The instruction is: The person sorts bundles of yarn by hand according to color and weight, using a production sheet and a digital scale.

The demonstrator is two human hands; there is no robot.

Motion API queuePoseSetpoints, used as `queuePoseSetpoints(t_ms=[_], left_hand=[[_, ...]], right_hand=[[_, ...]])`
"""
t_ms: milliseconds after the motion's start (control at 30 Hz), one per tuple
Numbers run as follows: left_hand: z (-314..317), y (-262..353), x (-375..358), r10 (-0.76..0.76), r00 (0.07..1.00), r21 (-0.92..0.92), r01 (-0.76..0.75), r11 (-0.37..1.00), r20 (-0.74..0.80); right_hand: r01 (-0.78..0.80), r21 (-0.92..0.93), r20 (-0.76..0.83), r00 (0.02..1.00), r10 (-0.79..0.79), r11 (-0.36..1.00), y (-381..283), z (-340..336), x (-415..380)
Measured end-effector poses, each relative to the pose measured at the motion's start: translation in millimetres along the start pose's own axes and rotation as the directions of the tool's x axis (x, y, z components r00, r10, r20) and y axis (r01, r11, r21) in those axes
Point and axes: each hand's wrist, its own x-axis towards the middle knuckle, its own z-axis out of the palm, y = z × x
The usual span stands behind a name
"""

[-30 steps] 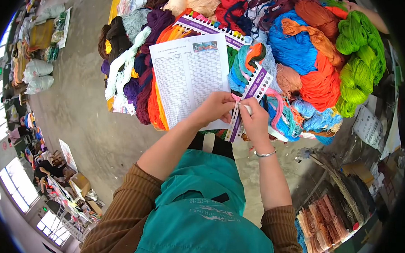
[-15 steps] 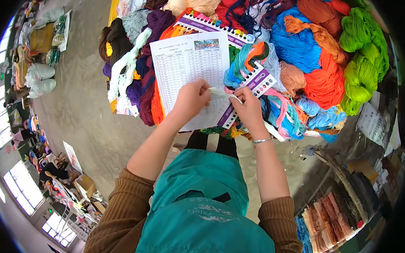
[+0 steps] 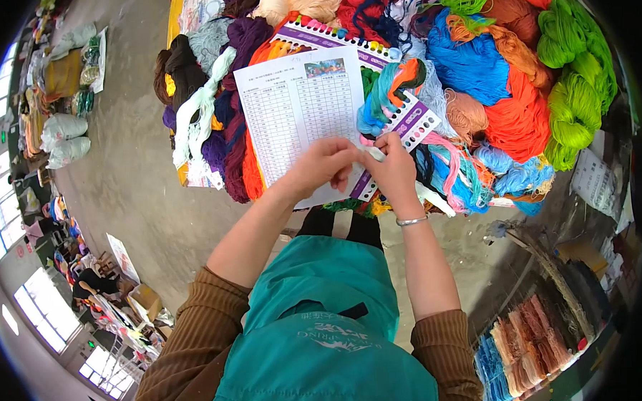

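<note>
My left hand (image 3: 325, 166) is over the lower part of a printed sheet (image 3: 278, 120), its fingers curled and their tips meeting my right hand. What those tips pinch is hidden. My right hand (image 3: 393, 170), with a silver bracelet at the wrist, pinches a small pale thread bundle (image 3: 378, 154). Beneath and beside the hands lie purple-and-white cards (image 3: 412, 123) with rows of holes. A blue, teal and orange thread bunch (image 3: 384, 97) is attached to one card, just above my right hand.
Yarn heaps surround the sheet: white (image 3: 201, 109), blue (image 3: 469, 61), red-orange (image 3: 520, 124) and green (image 3: 578, 60). Hanging skeins (image 3: 524, 346) stand at lower right, beside a wooden pole (image 3: 553, 276). Plastic bags (image 3: 65, 129) and a person (image 3: 94, 283) are far left.
My left hand has moved right, up against my right hand. The pale strand stretched between them now shows only as a short piece at my right fingertips. The view has shifted slightly.
</note>
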Motion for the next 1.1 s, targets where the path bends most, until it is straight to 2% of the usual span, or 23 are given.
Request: queuePoseSetpoints(t_ms=[67,200,267,300,333,367,400,467,500,567,600,667,700,767,833,867,900,933,967,1000,1033,1067,1100], left_hand=[[4,13,-6,-0.042,0.975,-0.026,0.049,0.998,0.218],[9,10,11,-0.109,0.983,0.129,0.09,0.988,0.145],[14,7,20,0.049,0.998,0.491,-0.055,0.869,0.025],[15,0,23,0.05,0.998,0.493,-0.057,0.868,0.026],[17,-6,25,0.219,0.975,0.59,-0.194,0.784,0.029],[18,-12,27,0.379,0.924,0.677,-0.311,0.667,0.05],[16,-16,30,0.379,0.924,0.678,-0.311,0.666,0.051],[17,-12,30,0.347,0.934,0.856,-0.245,0.456,0.083],[18,-10,30,0.347,0.934,0.856,-0.246,0.455,0.084],[22,-10,32,0.315,0.947,0.968,-0.14,0.207,0.069],[20,-12,33,0.316,0.946,0.968,-0.142,0.206,0.072],[18,-3,27,0.425,0.904,0.654,-0.344,0.674,0.038],[16,14,18,-0.089,0.994,0.226,0.1,0.969,-0.055],[-12,22,-12,-0.059,0.988,-0.41,0.112,0.905,0.14],[-55,16,-40,0.195,0.975,-0.689,-0.071,0.721,0.103],[-75,34,-63,0.266,0.958,-0.755,-0.093,0.649,0.11],[-90,50,-82,0.248,0.968,-0.821,-0.174,0.544,-0.041],[-106,59,-95,0.323,0.934,-0.856,-0.287,0.43,-0.151],[-151,46,-95,0.527,0.847,-0.899,-0.279,0.338,-0.065],[-172,52,-106,0.45,0.846,-0.859,-0.435,0.271,-0.286],[-186,59,-114,0.351,0.821,-0.677,-0.57,0.466,-0.45],[-191,56,-112,0.254,0.711,-0.35,-0.584,0.733,-0.655],[-195,52,-109,0.239,0.521,-0.002,-0.42,0.908,-0.819]], right_hand=[[-0.08,0.071,0.066,0.995,0.076,0.994,8,2,3],[-0.099,0.228,0.163,0.985,0.062,0.969,22,1,10],[-0.072,0.272,0.16,0.987,0.029,0.96,24,3,9],[-0.046,0.315,0.156,0.988,-0.004,0.948,25,4,9],[-0.045,0.314,0.154,0.988,-0.004,0.948,24,4,10],[-0.076,0.48,0.166,0.986,-0.005,0.874,23,5,9],[-0.106,0.629,0.177,0.984,-0.009,0.77,21,5,9],[-0.16,0.621,0.234,0.972,0.013,0.767,23,-1,8],[-0.213,0.61,0.291,0.956,0.034,0.763,23,-4,8],[-0.226,0.618,0.294,0.955,0.046,0.753,28,1,8],[-0.239,0.625,0.297,0.953,0.057,0.743,30,3,8],[-0.286,0.607,0.321,0.942,0.1,0.741,28,0,12],[-0.332,0.588,0.347,0.927,0.141,0.737,26,-2,13],[-0.303,0.567,0.326,0.936,0.129,0.766,27,6,15],[-0.194,0.663,0.176,0.979,0.101,0.724,36,22,16],[-0.302,0.563,0.285,0.945,0.162,0.77,34,11,16],[-0.307,0.542,0.288,0.942,0.17,0.782,30,8,16],[-0.31,0.522,0.291,0.94,0.176,0.795,26,8,16],[-0.292,0.545,0.272,0.948,0.163,0.786,23,8,15],[-0.272,0.499,0.253,0.954,0.161,0.823,18,7,14],[-0.251,0.451,0.232,0.96,0.159,0.857,15,6,13],[-0.176,0.46,0.164,0.98,0.111,0.871,19,11,10],[-0.174,0.46,0.158,0.981,0.112,0.871,22,12,6]])
